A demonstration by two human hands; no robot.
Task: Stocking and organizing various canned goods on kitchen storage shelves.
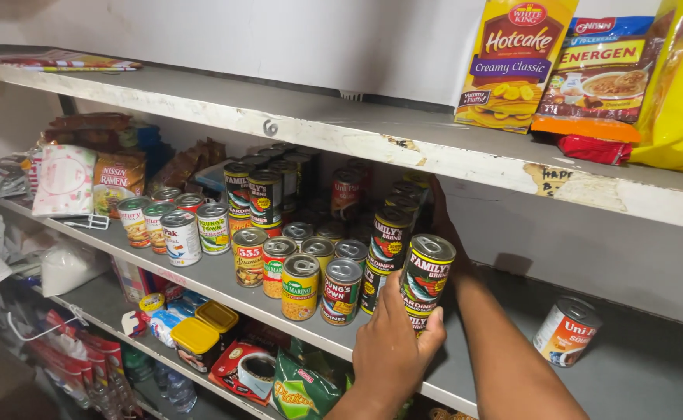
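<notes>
The left hand (392, 350) wraps its fingers around a dark-labelled can (427, 274) stacked at the front edge of the grey middle shelf (653, 373), while the right hand (440, 214) reaches behind the stacked cans — mostly hidden, so its grip cannot be told. Left of that stack stand rows of green, yellow and red-labelled cans (302, 286), and well apart to the right a lone white-and-orange can (565, 331) lies tilted. On the upper shelf (334, 128) lean a yellow pancake-mix pouch (513, 62) and a cereal-drink packet (602, 70) — just beside each other.
</notes>
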